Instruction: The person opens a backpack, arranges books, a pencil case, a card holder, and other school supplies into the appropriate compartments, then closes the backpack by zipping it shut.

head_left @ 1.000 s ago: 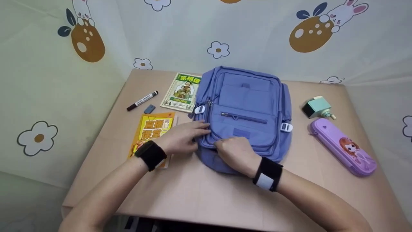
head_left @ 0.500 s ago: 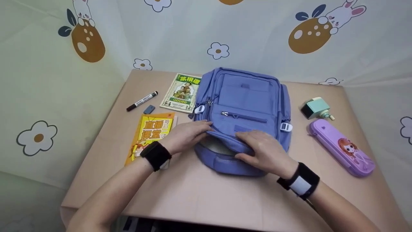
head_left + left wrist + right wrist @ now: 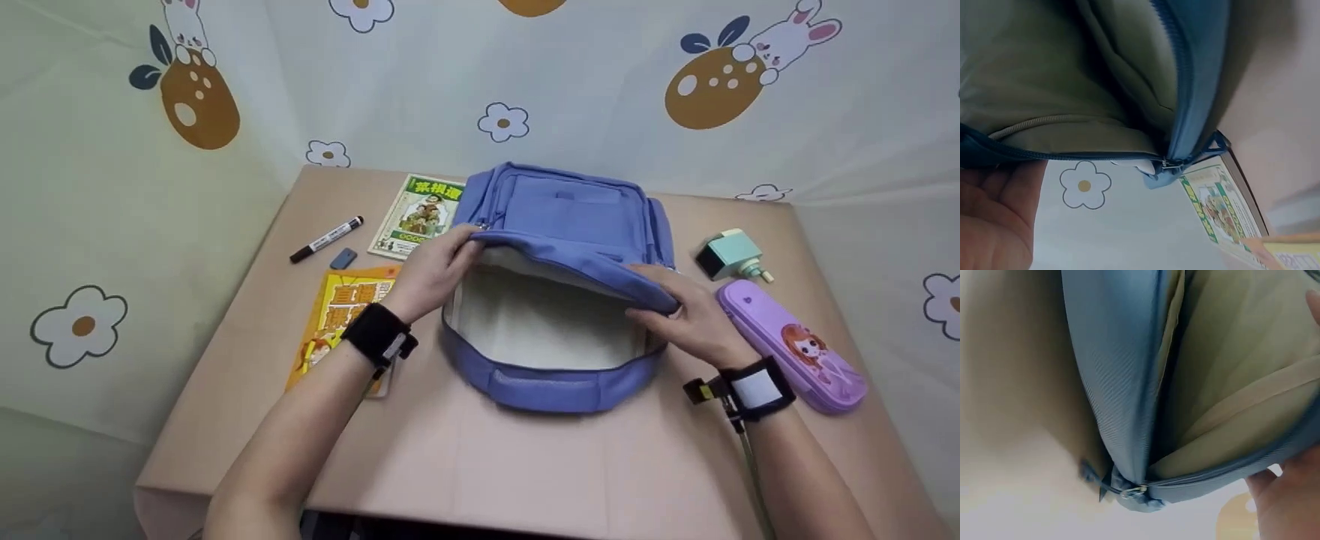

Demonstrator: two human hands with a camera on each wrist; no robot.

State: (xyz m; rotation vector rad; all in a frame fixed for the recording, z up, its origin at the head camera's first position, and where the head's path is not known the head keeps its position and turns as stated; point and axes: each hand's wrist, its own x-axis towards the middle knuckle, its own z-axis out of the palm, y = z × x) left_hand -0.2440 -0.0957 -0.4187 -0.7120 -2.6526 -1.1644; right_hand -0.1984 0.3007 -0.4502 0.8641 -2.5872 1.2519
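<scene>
A blue backpack [image 3: 566,210] lies on the table with its main compartment gaping toward me, pale lining [image 3: 551,319] showing inside. My left hand [image 3: 435,274] grips the left part of the lifted front flap [image 3: 570,259] by its edge. On the flap's right corner, my right hand [image 3: 694,319] holds on with the thumb at the inner side and the fingers over the outside. Zipper teeth run along the opening in both wrist views, down to a zipper pull [image 3: 1171,163] at one side and another zipper pull [image 3: 1133,491] at the other.
Left of the backpack lie a green-and-white book [image 3: 416,217], a marker [image 3: 326,238], a small blue-grey eraser [image 3: 343,259] and an orange-yellow book [image 3: 337,315]. On the right are a mint-green pencil sharpener [image 3: 729,253] and a purple pencil case [image 3: 791,345]. A patterned cloth hangs behind.
The backpack's front flap has been raised and folded back, opening the main compartment wide. My left hand has moved up and away from me; my right hand has moved to the right along the edge.
</scene>
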